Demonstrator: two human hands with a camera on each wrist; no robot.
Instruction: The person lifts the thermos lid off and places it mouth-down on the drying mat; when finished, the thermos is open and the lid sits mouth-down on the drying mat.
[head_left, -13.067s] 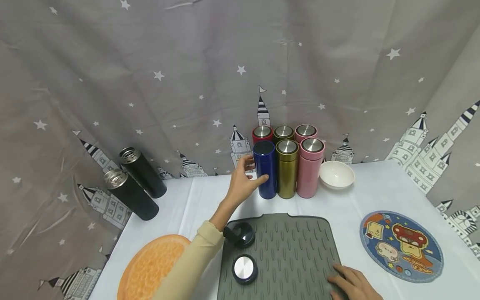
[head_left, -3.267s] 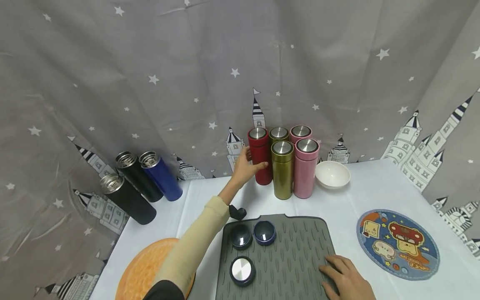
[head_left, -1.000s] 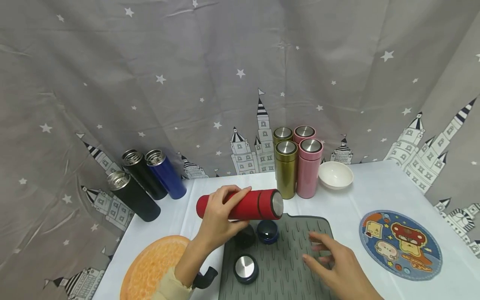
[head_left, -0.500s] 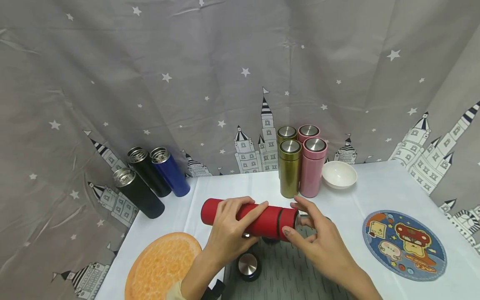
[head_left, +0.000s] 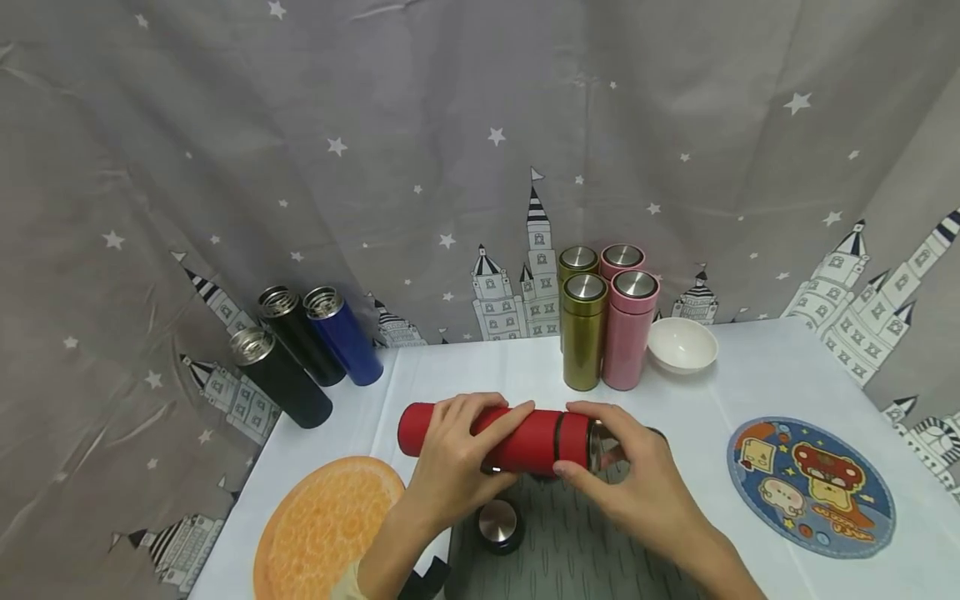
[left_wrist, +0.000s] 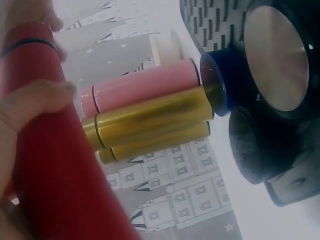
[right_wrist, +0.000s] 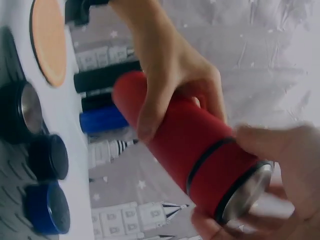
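Note:
A red flask [head_left: 517,437] lies nearly level in the air above the grey mat [head_left: 577,533]. My left hand [head_left: 457,467] grips its body, thumb and fingers on opposite sides. Around the lid end, past the black ring, my right hand [head_left: 637,475] holds it with thumb and fingers. The right wrist view shows the flask [right_wrist: 185,140] tilted, its silver lid top [right_wrist: 247,192] facing the right palm. Below, on the mat, sits a black lid [head_left: 498,525] with a silver top; a blue lid [right_wrist: 47,207] and another dark lid [right_wrist: 50,157] show in the right wrist view.
Two black flasks [head_left: 281,379] and a blue one [head_left: 343,337] stand lidless at the left. Gold flasks [head_left: 583,333] and pink flasks [head_left: 630,333] stand at the back beside a white bowl [head_left: 682,346]. An orange round mat [head_left: 330,533] and a blue patterned mat [head_left: 810,487] flank the grey mat.
The blue flask went to the left group and its lid onto the mat. The red flask left the back group in my left hand; my right hand rose from the mat to its lid.

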